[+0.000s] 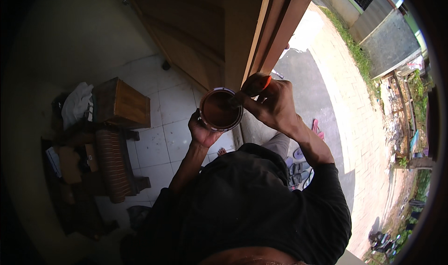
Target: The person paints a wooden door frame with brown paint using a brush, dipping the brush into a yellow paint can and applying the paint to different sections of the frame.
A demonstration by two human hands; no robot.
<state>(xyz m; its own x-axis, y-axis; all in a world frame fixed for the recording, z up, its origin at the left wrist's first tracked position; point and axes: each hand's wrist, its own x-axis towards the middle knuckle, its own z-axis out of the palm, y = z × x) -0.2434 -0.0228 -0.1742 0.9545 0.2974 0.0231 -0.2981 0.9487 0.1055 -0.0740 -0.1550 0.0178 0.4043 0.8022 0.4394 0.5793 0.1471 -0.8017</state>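
My left hand (201, 133) holds a round open can (220, 110) of reddish-brown liquid from below, at the centre of the view. My right hand (273, 104) is closed on a brush with an orange handle (265, 84); its dark bristle end rests on the can's right rim. Both hands are raised in front of a brown wooden door frame (270, 31) and door (196, 27). My dark sleeves and chest fill the lower middle.
A wooden box (123, 104) sits on a bench or chair (114, 164) at the left, with a white cloth (77, 101) beside it, on white floor tiles (161, 143). Sandals (298, 169) lie by the threshold. A paved path (368, 139) and grass run outside at right.
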